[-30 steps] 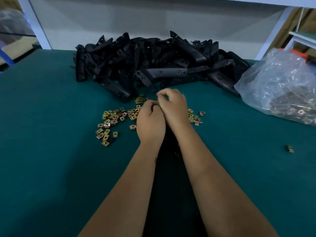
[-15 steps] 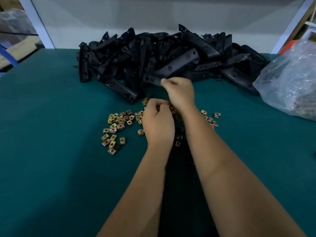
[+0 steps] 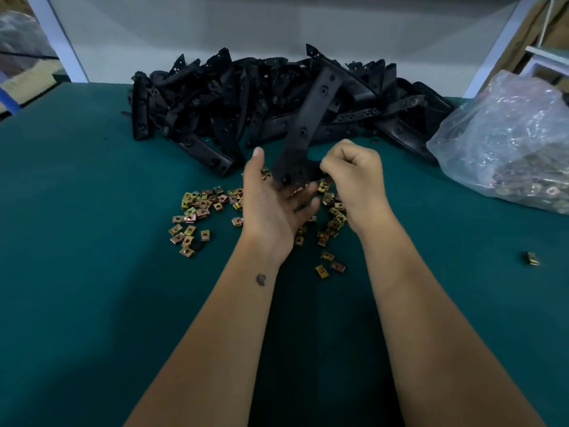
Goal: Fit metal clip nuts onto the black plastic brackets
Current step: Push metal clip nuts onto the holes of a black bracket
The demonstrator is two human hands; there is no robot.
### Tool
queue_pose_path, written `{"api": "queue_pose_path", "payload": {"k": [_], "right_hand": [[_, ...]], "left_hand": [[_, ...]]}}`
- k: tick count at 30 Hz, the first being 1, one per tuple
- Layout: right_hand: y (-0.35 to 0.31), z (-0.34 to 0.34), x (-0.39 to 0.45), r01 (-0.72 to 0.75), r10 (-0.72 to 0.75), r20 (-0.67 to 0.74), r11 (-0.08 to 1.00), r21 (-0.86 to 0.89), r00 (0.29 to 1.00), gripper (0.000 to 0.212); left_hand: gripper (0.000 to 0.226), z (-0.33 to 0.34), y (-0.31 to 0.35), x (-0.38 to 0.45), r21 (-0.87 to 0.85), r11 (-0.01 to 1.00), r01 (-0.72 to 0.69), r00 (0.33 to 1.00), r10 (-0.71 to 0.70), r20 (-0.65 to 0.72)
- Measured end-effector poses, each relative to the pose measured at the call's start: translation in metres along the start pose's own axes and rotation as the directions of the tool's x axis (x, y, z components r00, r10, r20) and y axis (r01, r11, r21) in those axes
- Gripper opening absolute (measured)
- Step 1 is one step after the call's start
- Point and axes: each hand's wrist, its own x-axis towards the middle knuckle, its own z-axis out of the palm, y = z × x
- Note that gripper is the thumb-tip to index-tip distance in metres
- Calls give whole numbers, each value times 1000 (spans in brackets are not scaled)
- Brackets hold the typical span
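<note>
1. Loose clip nuts (image 3: 201, 208) lie scattered just under the fingers, plenty unfitted.
2. Left hand (image 3: 271, 204) is spread, cradling the bracket (image 3: 304, 131); right hand (image 3: 354, 174) pinches its lower edge.
3. Beyond the fingertips, the bracket pile (image 3: 246, 103) waits.

The long black plastic bracket (image 3: 311, 118) looks matt and faintly grained. The small square brass-yellow metal clip nuts (image 3: 200, 208) glint. The dark green table covering (image 3: 92, 272) seems smooth and dull. The crinkled clear plastic bag (image 3: 508, 143) shines glossy.

Green table (image 3: 92, 272) — brackets (image 3: 215, 100), nuts (image 3: 200, 208), bag (image 3: 508, 143)
</note>
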Motion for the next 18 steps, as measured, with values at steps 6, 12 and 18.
{"api": "queue_pose_path", "payload": {"k": [6, 12, 18], "right_hand": [[-13, -3, 1, 84, -82, 59, 996, -40, 995, 19], [1, 2, 5, -13, 8, -16, 930, -367, 1000, 26], [9, 7, 2, -5, 207, 167, 640, -768, 964, 22]], "left_hand": [[11, -5, 4, -2, -68, 997, -21, 999, 18, -42], [22, -34, 27, 8, -334, 880, -336, 930, 254, -266], [29, -33, 24, 14, -281, 901, -330, 930, 260, -258]]}}
